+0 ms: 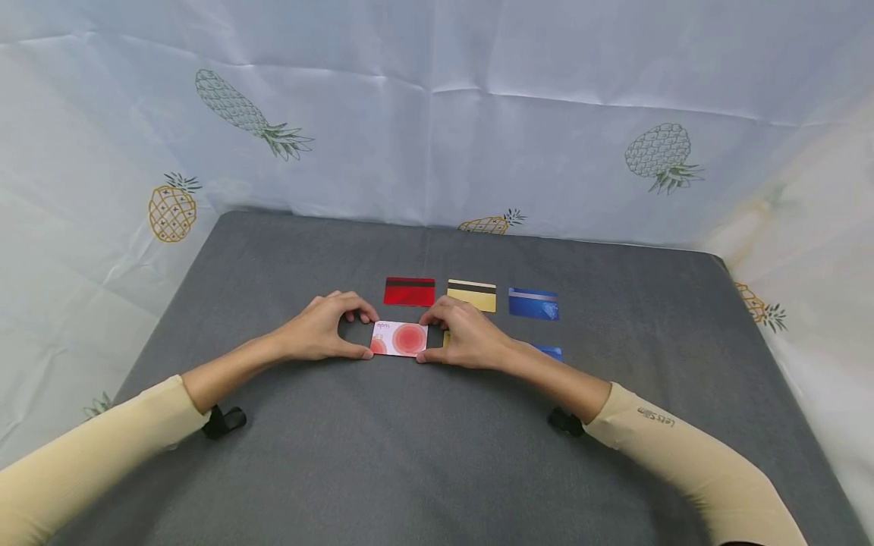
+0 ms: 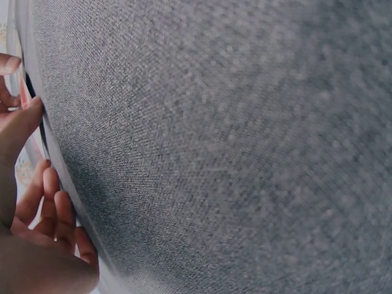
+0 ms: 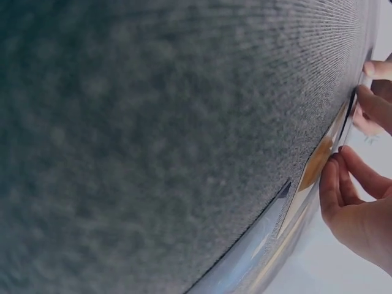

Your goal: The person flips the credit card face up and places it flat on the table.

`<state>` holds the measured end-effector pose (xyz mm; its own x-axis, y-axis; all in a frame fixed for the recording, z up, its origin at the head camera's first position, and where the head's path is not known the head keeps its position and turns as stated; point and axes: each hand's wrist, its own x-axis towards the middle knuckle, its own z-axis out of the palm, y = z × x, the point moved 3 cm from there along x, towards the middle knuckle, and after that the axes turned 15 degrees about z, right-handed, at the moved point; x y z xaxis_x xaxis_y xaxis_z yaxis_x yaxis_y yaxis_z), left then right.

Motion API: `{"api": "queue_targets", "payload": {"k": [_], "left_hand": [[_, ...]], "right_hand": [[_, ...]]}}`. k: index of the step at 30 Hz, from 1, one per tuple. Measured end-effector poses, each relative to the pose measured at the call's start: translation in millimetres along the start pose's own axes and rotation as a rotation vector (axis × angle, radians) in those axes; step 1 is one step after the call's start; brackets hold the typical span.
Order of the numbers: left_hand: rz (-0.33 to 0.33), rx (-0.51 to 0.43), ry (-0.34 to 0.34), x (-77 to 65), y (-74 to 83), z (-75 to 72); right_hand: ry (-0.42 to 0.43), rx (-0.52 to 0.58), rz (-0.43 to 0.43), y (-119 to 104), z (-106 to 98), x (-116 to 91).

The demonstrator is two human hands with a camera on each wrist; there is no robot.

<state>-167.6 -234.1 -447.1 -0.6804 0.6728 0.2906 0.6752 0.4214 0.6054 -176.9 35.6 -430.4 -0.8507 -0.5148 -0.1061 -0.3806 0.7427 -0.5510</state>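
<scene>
A pink-and-white card [image 1: 399,339] with a red circle pattern lies flat in front of the person, close over the grey cloth. At its left edge, the thumb and a finger of the left hand [image 1: 319,331] pinch the corners. On the opposite edge the right hand [image 1: 474,337] grips the same way. Just behind this card is a red card [image 1: 410,300] with a black stripe. Under the right hand a gold card [image 1: 446,339] peeks out, mostly hidden. The right forearm covers most of a blue card [image 1: 550,353]. The right wrist view shows the fingertips beside a gold card [image 3: 318,162].
A striped gold card [image 1: 473,300] and another blue card [image 1: 533,306] continue the back row to the right. Grey cloth covers the table [image 1: 382,455]. A pale curtain [image 1: 423,136] with pineapple prints hangs behind it and along the sides.
</scene>
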Motion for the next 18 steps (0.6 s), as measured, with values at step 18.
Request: {"api": "queue_targets", "payload": {"k": [18], "left_hand": [[-0.1, 0.013, -0.118, 7.5, 8.6, -3.6]], "right_hand": [[-0.019, -0.021, -0.012, 1.3, 2.3, 2.6]]}}
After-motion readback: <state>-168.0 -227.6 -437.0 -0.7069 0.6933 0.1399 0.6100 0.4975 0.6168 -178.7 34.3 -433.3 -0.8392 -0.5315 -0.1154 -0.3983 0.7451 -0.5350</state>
